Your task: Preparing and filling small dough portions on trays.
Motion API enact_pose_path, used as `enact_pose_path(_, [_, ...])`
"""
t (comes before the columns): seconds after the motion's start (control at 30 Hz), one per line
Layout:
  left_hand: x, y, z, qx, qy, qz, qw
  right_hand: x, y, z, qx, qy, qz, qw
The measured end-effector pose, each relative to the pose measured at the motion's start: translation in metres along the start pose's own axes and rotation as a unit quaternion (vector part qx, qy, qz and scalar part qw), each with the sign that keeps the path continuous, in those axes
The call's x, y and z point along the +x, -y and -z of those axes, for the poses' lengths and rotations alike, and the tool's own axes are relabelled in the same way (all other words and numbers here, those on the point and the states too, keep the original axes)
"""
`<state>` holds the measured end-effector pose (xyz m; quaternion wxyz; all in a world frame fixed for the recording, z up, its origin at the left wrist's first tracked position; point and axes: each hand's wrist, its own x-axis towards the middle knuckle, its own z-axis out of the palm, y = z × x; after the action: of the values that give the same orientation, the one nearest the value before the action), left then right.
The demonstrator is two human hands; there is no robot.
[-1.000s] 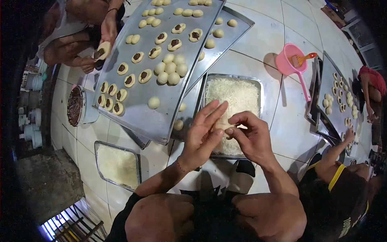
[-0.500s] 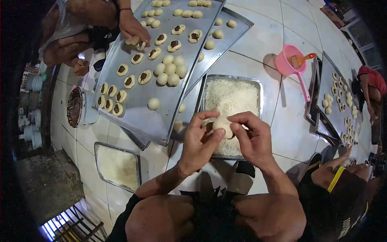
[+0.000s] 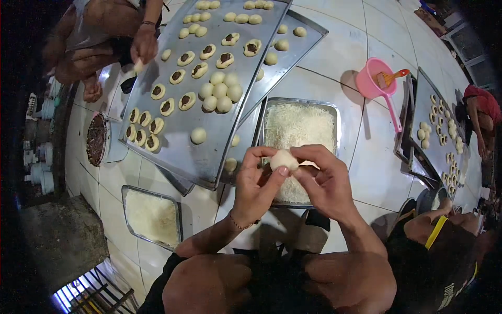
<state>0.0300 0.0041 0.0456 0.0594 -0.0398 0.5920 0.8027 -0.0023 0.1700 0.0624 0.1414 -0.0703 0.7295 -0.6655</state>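
A pale dough ball (image 3: 284, 159) is pinched between the fingertips of my left hand (image 3: 257, 178) and my right hand (image 3: 325, 178). Both hands hold it above the near part of a metal tray (image 3: 339, 125) heaped with white shreds (image 3: 299, 125) that look like grated cheese. To the left, a large metal sheet (image 3: 172, 144) carries a cluster of round dough balls (image 3: 221, 91) and one lone dough ball (image 3: 198, 136). Flattened dough pieces with dark brown filling (image 3: 187, 100) lie farther left on that sheet.
A pink dipper (image 3: 370, 78) with an orange-handled brush (image 3: 391, 78) stands on the tiled floor. Another shallow tray (image 3: 151, 217) lies at left, below a tub of brown filling (image 3: 97, 138). Co-workers sit around, one's hand (image 3: 144, 44) beside the large sheet; more dough fills a right-hand sheet (image 3: 426, 112).
My fingers have shifted slightly on the dough ball, which is turned and sits a little farther left. The co-worker's hand at upper left has drawn back from the sheet, holding a small dough piece.
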Motion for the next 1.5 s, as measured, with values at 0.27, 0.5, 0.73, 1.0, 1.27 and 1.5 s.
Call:
enact_pose_path(0.27, [0.003, -0.005, -0.002, -0.081, 0.055, 0.058, 0.993, 0.008, -0.005, 0.014, 0.132, 0.040, -0.058, 0.989])
enact_pose_path(0.5, [-0.002, 0.018, 0.020, -0.191, 0.069, 0.184, 0.962, 0.000, 0.003, -0.014, 0.053, -0.025, -0.038, 0.998])
enact_pose_path(0.73, [-0.020, 0.012, 0.066, -0.380, 0.050, 0.328, 0.863, -0.009, -0.011, -0.030, 0.035, 0.101, -0.083, 0.991])
enact_pose_path(1.0, [0.007, 0.014, 0.199, 0.292, -0.328, -0.069, 0.896, 0.001, -0.017, -0.013, 0.023, 0.036, 0.008, 0.999])
enact_pose_path(1.27, [0.020, 0.047, 0.200, 0.429, -0.262, -0.113, 0.857, 0.014, -0.069, 0.030, -0.224, -0.109, -0.084, 0.965])
enact_pose_path(1.5, [0.078, 0.006, 0.279, 0.632, -0.169, -0.075, 0.752, 0.005, -0.128, 0.040, -0.442, 0.048, -0.071, 0.893])
